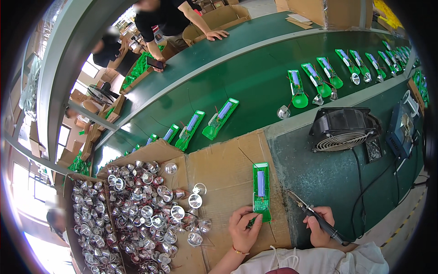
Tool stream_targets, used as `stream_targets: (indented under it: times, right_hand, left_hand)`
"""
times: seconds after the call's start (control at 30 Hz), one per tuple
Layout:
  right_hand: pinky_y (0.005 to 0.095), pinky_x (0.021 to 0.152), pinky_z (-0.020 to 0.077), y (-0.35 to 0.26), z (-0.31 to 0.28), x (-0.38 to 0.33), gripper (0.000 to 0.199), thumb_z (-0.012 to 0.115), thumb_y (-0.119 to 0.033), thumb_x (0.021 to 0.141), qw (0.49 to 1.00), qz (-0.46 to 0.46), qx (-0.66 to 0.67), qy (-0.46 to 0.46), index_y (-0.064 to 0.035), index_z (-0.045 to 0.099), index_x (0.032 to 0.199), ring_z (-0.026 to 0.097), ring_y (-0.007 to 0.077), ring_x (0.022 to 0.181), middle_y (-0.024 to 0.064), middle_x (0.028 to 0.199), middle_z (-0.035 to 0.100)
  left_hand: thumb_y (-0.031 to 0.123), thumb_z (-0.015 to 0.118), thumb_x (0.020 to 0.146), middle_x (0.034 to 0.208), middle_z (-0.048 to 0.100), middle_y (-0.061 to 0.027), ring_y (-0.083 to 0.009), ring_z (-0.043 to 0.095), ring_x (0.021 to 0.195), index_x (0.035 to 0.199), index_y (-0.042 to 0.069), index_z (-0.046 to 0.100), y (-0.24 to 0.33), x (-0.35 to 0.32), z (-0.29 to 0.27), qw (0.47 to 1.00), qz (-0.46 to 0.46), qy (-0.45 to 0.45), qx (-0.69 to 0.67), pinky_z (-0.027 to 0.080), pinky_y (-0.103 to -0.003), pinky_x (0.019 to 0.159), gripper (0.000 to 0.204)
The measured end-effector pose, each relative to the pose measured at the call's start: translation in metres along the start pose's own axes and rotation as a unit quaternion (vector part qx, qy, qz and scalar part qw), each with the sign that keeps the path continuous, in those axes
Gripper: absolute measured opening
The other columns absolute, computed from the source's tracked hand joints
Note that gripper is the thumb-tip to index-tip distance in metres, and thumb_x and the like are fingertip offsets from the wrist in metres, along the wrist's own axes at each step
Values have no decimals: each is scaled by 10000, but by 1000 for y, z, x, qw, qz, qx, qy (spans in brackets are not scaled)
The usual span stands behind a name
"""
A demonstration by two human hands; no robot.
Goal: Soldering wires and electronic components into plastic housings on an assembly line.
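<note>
My left hand (244,228) pinches the near end of a green flashlight half-shell (261,188) with a pale battery cell and a small circuit board, lying on a brown cardboard sheet (223,169). My right hand (319,224) grips a black soldering iron (315,214); its tip points up-left, a short way right of the shell and apart from it. Loose silver reflector cups (195,201) lie left of my left hand.
A cardboard box (137,205) full of several silver reflectors sits at left. A green conveyor belt (255,77) carries several green shells with reflectors. A black fan (342,130) and a dark control box (401,130) stand at right. Other people work across the belt.
</note>
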State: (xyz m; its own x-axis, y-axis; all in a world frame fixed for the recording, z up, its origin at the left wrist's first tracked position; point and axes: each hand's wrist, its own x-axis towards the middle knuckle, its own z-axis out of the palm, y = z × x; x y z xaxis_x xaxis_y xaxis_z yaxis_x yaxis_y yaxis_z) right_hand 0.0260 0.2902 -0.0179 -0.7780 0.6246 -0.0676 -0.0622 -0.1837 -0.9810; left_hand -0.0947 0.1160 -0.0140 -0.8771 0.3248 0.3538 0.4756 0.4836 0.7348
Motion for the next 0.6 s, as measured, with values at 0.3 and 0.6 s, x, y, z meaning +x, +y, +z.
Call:
stream_targets:
  times: [0.3,0.6]
  right_hand:
    - [200,572,431,-1,-1,-1,211,558,-84,839,1000,-6,-3,-5,24,446,981,521,71,628,99,756,599]
    - [203,583,436,1,-1,1,219,562,-92,844,1000,-6,-11,-8,25,444,986,529,76,641,101,763,599]
  left_hand:
    - [93,725,688,927,605,-86,-200,576,765,777,58,635,1,-1,0,1000,-10,-5,-1,406,-298,664,131]
    - [92,721,692,919,604,-89,-204,575,757,764,54,624,-1,2,0,1000,3,-7,-2,408,-304,668,126]
